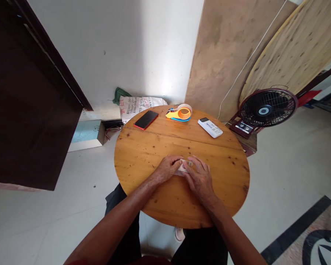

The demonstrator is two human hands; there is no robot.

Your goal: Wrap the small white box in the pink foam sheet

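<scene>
Near the middle of the round wooden table [165, 147], a small pale object [183, 166] lies between my hands, mostly covered by fingers. My left hand [168, 168] is closed on its left side, thumb and fingertips at its edge. From the right, my right hand [200, 176] grips the same object with thumb and curled fingers. What the object is cannot be made out.
Along the table's far side are a dark phone with a red edge [146, 120], an orange and blue tape dispenser [180, 113] and a white power bank [210, 127]. A fan [263, 110] stands beyond the right edge; a printed sack [139, 104] is behind the table.
</scene>
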